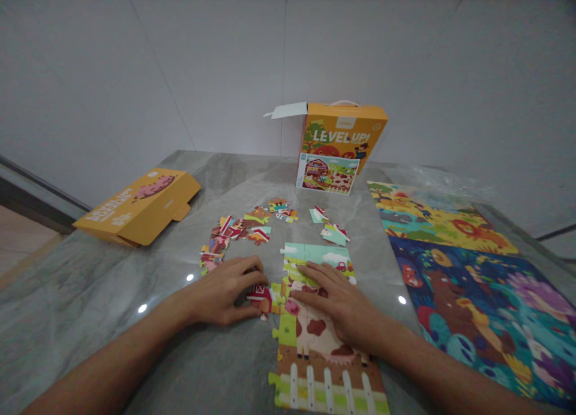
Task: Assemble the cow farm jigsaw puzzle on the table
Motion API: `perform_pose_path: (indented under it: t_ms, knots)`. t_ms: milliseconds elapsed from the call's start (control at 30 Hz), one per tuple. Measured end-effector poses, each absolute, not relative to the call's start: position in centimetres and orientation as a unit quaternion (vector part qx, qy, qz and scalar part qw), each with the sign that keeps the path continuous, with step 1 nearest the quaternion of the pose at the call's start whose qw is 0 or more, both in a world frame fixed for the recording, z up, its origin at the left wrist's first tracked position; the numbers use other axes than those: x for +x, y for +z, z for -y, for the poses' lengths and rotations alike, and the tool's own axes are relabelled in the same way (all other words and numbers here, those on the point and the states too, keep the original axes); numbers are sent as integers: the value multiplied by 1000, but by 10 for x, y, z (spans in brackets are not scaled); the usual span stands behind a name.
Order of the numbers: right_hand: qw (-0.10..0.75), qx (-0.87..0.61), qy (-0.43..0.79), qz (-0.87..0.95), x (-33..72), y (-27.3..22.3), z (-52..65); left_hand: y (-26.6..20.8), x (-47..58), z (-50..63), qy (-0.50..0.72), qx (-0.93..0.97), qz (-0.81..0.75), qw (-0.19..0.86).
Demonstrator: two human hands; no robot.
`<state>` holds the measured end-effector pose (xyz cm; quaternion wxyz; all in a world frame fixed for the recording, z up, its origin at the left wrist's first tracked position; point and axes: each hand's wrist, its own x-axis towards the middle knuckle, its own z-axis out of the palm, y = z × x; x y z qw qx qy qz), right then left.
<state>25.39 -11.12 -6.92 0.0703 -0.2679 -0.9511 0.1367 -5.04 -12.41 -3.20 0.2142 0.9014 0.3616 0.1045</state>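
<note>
A partly joined cow jigsaw puzzle (pixel 315 328) lies on the table in front of me, with a white fence along its near edge. My right hand (pixel 335 301) rests on it, fingers stretched out and flat. At the puzzle's left edge, my left hand (pixel 229 289) grips a puzzle piece (pixel 263 298) with a red barn on it, between thumb and fingers. That piece meets the puzzle's edge; whether it is locked in I cannot tell. Loose pieces (pixel 234 228) lie in a cluster beyond my left hand. Two more pieces, one of them a pale blue piece (pixel 335 234), sit above the puzzle.
A reference picture card (pixel 330 174) leans against an upright orange box (pixel 346 130) at the back. Another orange box (pixel 139 205) lies at the left. On the right are a yellow animal puzzle (pixel 432 220) and a dark blue puzzle (pixel 486 319), with clear plastic wrap (pixel 445 181) behind.
</note>
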Motion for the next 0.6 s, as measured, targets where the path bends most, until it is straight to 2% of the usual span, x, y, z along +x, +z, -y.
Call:
perform_pose_path:
  t_ms: [433, 600]
  knots:
    - [62, -268, 139, 951, 253, -67, 111, -38, -48, 122, 143, 884, -360, 261]
    - [66, -271, 141, 950, 255, -69, 111, -42, -48, 123, 137, 884, -375, 243]
